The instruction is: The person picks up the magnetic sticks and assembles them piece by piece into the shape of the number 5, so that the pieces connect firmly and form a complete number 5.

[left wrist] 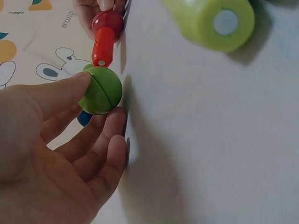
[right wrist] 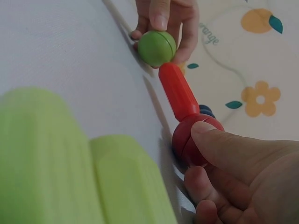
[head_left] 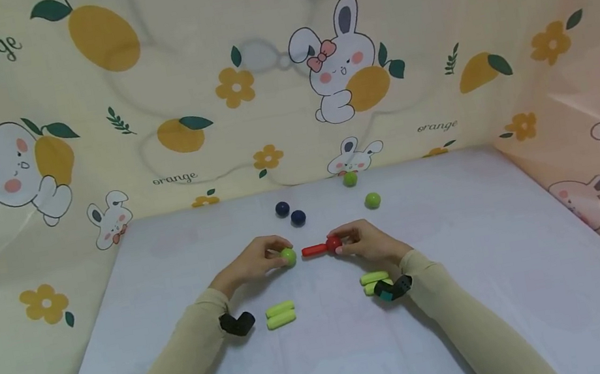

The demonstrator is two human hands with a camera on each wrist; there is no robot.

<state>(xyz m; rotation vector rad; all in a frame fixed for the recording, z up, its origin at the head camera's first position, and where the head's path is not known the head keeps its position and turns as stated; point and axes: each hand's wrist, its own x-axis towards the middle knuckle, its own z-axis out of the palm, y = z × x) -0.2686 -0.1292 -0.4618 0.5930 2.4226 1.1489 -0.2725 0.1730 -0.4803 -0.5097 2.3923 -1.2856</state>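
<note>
My left hand (head_left: 257, 260) pinches a green ball (left wrist: 102, 91) with a groove round its middle, low over the table. Facing it, my right hand (head_left: 367, 242) grips a dark red ball (right wrist: 190, 140) between thumb and fingers. A bright red ridged stick (right wrist: 178, 91) juts from the red ball toward the green one. The stick's free end lies very near the green ball; in the head view a small gap shows between them. Two light-green sticks (head_left: 280, 314) lie by my left wrist, and more light-green sticks (head_left: 373, 277) lie by my right wrist, partly hidden.
Toward the back of the white table (head_left: 463, 239) sit two dark blue balls, one (head_left: 282, 209) behind the other (head_left: 298, 218). To their right are two more green balls, one (head_left: 350, 178) at the back edge and another (head_left: 373, 200) nearer. A printed cloth (head_left: 258, 8) hangs behind.
</note>
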